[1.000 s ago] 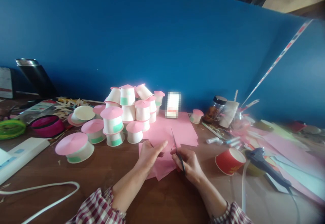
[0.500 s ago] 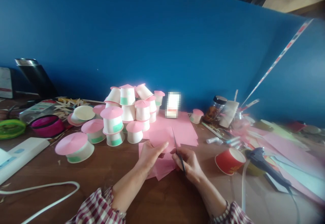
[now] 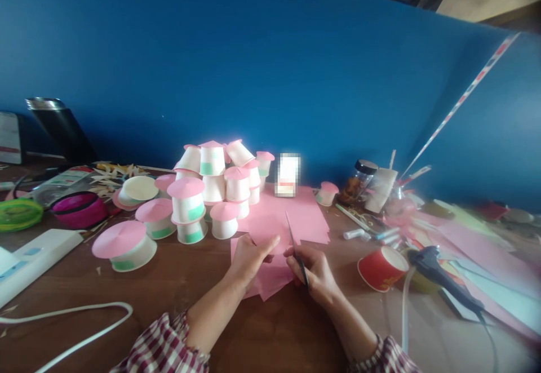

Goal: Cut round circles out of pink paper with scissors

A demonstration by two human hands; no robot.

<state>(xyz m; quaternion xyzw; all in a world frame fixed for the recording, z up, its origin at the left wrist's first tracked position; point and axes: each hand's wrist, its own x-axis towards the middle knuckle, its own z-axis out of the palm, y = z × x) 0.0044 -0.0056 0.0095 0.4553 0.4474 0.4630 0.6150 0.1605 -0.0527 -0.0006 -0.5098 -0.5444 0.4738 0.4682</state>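
Observation:
My left hand [image 3: 252, 257] pinches a rounded piece of pink paper [image 3: 270, 229], thumb on top. In my right hand [image 3: 313, 271] is a pair of scissors [image 3: 300, 263] with dark handles. The blades point away from me and lie along the right edge of the held piece; I cannot tell exactly how far apart they are. Below and beyond my hands, more pink sheets [image 3: 310, 215] lie on the table. To the left stand several white paper cups with pink cone-shaped tops [image 3: 186, 188], some stacked on each other.
A red paper cup [image 3: 378, 271] lies tilted right of my right hand, beside a glue gun [image 3: 448, 280] with its cord. A white power strip [image 3: 46, 257] and cable sit at left. At the back are a jar [image 3: 358, 181] and a propped, blurred-out phone-like screen [image 3: 288, 176].
Almost nothing differs. Both hands, the scissors and the pink paper keep nearly the same position.

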